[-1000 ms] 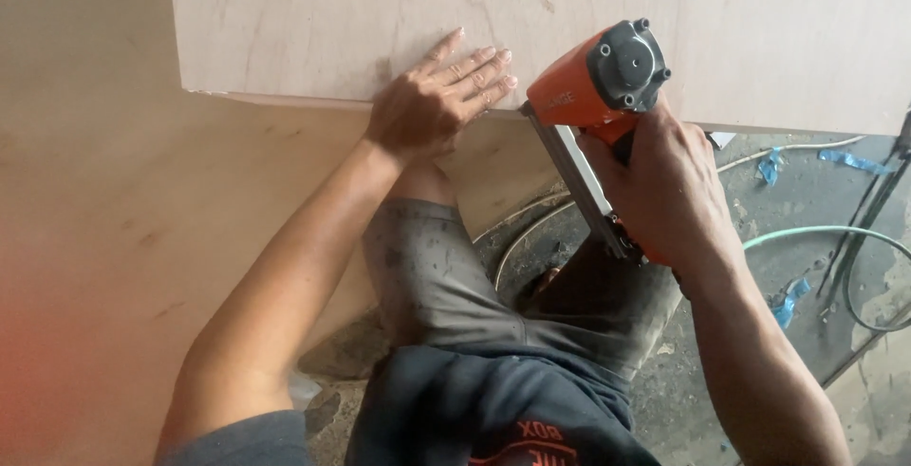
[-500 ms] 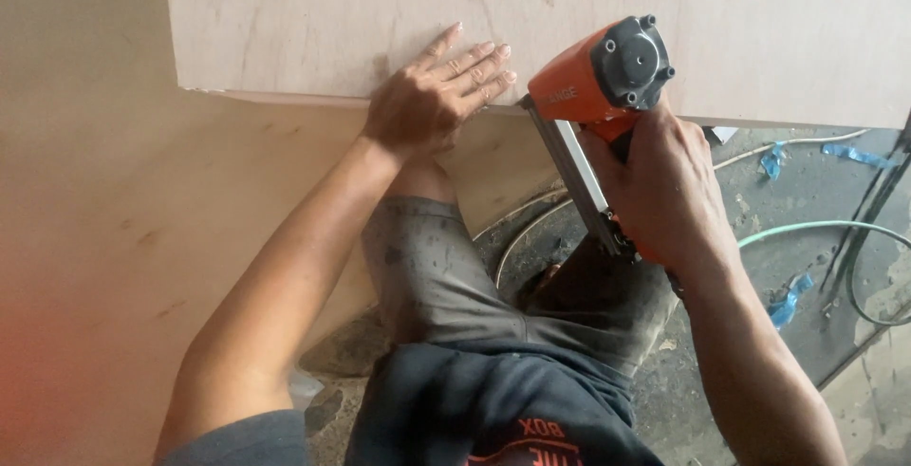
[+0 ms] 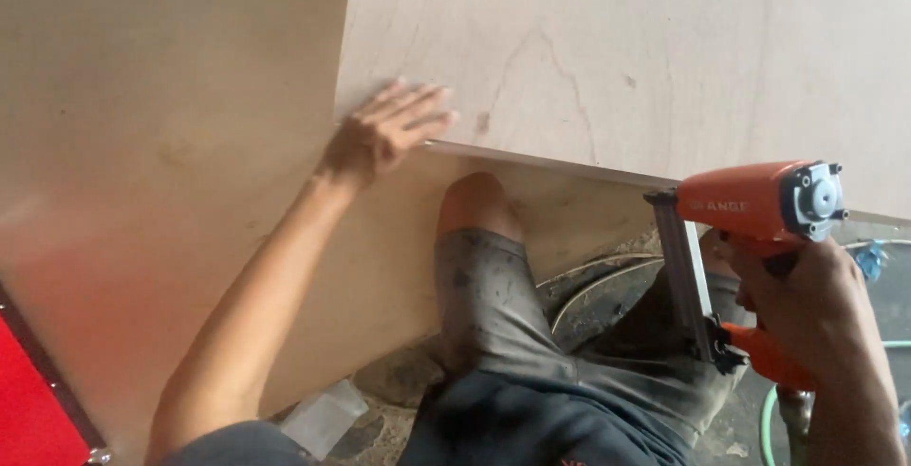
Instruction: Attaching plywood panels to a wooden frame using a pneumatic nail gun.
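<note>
The plywood panel (image 3: 645,58) is pinned flat under the spread fingers of the left hand (image 3: 384,134). The orange nail gun (image 3: 750,238), gripped by the right hand's (image 3: 816,309) closed fingers, seems pressed against the edge; nailing is underway, and steady alignment is needed.

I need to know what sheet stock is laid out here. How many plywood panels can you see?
2. The upper plywood panel fills the top right, with the left hand flat on its near edge. The lower plywood panel lies beneath it, spreading left. More may be hidden underneath.
</note>
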